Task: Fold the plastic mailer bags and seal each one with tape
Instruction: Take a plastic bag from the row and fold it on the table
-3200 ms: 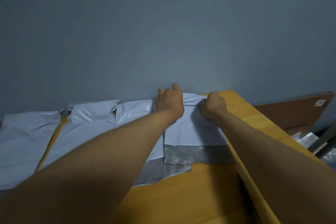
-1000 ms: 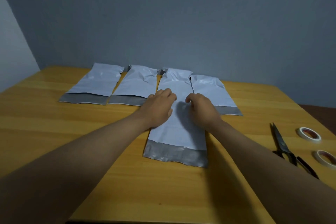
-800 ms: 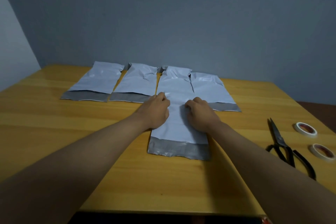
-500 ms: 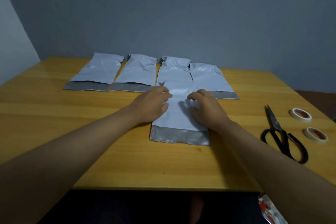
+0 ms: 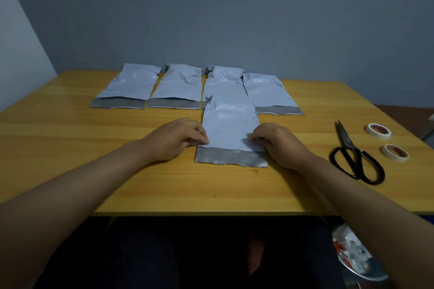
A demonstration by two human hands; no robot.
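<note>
Head view showed the person seated at the near edge of the wooden tabletop (image 5: 70,148), both forearms reaching forward. The left hand (image 5: 175,139) lay with its fingers curled at the left side edge of the nearest mailer bag (image 5: 230,124), fingertips seeming to pinch the white film just above the grey flap (image 5: 231,156). The right hand (image 5: 279,145) mirrored it at the right side edge, fingers bent and seeming to nip the film at the flap line. Whether either thumb was under the film could not be told.

The step in hand looked like the first fold of this bag. To do it well, both hands would need to lift the 2 edges evenly, keep the crease square to the long sides, and press the air out before creasing, since the thin film appeared slippery and already wrinkled near its far end.

The bag lay between the hands, flap toward the near edge, its far end overlapping a bag behind it. Beyond, 4 more mailer bags (image 5: 178,87) sat in a row toward the far edge, apparently not yet folded. Toward the right edge lay black scissors (image 5: 352,155) and 2 tape rolls (image 5: 378,130), well apart from the right hand, so sealing had apparently not begun.
</note>
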